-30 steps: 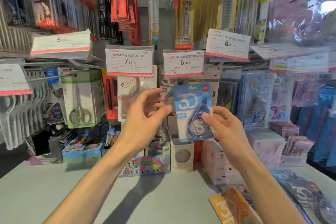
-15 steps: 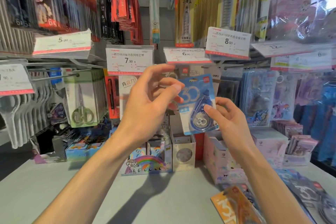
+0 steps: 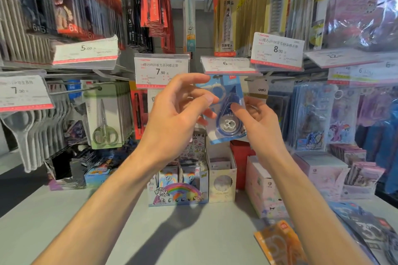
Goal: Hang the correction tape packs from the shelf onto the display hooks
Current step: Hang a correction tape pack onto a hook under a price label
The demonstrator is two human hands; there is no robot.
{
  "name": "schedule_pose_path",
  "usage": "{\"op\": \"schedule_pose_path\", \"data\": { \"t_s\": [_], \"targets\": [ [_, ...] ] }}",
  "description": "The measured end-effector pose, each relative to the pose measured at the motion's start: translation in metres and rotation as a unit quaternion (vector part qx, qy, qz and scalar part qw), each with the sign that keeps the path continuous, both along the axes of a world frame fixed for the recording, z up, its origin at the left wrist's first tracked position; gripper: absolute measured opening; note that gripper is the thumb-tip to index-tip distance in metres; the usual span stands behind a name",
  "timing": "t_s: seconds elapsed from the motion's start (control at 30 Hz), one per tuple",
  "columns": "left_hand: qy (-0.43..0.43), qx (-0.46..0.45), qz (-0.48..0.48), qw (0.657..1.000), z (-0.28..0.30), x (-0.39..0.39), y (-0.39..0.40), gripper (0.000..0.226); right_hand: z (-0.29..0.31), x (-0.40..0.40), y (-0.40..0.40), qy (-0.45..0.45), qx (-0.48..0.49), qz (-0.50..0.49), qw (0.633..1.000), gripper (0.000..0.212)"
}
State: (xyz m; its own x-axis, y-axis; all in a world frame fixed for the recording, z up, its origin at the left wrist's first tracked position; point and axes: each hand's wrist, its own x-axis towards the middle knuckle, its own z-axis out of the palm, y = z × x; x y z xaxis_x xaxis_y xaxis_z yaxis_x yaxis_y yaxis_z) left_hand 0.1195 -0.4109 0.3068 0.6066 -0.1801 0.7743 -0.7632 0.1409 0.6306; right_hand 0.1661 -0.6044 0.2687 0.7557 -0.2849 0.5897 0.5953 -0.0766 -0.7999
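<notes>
Blue correction tape pack point(image 3: 226, 112) held up at mid-frame between both hands, tilted slightly, its top edge tucked just under the clear plastic 6.00 price tag point(image 3: 228, 65). The pack is a flat, glossy blister card; a teardrop-shaped dark blue dispenser with a round white wheel marked 30 sits under the clear bubble. Left hand point(image 3: 178, 112) grasps the pack's left edge, thumb across the front, fingers curled behind it. Right hand point(image 3: 258, 120) pinches the lower right side, thumb tip pressed on the blister, fingers behind the card. Whether the card's hole is on a hook cannot be told (the tag hides the top edge). To the left, the 7.90 price tag point(image 3: 161, 72) hangs in its rigid plastic sleeve. Farther left, carded scissors point(image 3: 105, 118) with pale green loop handles hang in a thick stack on a thin metal hook. Below, a smooth pale grey shelf point(image 3: 64, 221) carries a cardboard display box with a rainbow print point(image 3: 178, 191) and a pastel box with a round window point(image 3: 223, 178). At lower right on the shelf lies an orange correction tape pack point(image 3: 277, 241), flat and shiny, beside more blue packs point(image 3: 366, 228), blurred.
</notes>
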Motion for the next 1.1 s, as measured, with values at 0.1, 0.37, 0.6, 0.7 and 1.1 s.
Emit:
{"op": "schedule_pose_path", "data": {
  "t_s": [0.1, 0.37, 0.6, 0.7, 1.1],
  "targets": [
    [0.004, 0.003, 0.0, 1.0, 0.0, 0.002, 0.001, 0.025, -0.005, 0.01, 0.001, 0.012, -0.006, -0.007, 1.0, 0.03],
    [0.005, 0.012, 0.008, 1.0, -0.002, 0.008, 0.005, 0.021, -0.017, 0.044, 0.021, 0.035, -0.039, -0.072, 0.996, 0.024],
    [-0.004, 0.051, 0.047, 0.998, -0.009, 0.015, 0.014, 0.019, -0.02, 0.05, 0.028, 0.076, -0.064, -0.053, 0.994, 0.027],
    [0.009, 0.066, 0.066, 0.996, -0.018, 0.018, 0.022, 0.017, -0.031, 0.036, 0.019, 0.108, -0.071, -0.026, 0.991, 0.008],
    [0.168, -0.032, 0.054, 0.984, -0.118, -0.024, 0.042, 0.011, -0.098, -0.105, -0.028, 0.186, 0.014, -0.026, 0.982, 0.015]
  ]
}}
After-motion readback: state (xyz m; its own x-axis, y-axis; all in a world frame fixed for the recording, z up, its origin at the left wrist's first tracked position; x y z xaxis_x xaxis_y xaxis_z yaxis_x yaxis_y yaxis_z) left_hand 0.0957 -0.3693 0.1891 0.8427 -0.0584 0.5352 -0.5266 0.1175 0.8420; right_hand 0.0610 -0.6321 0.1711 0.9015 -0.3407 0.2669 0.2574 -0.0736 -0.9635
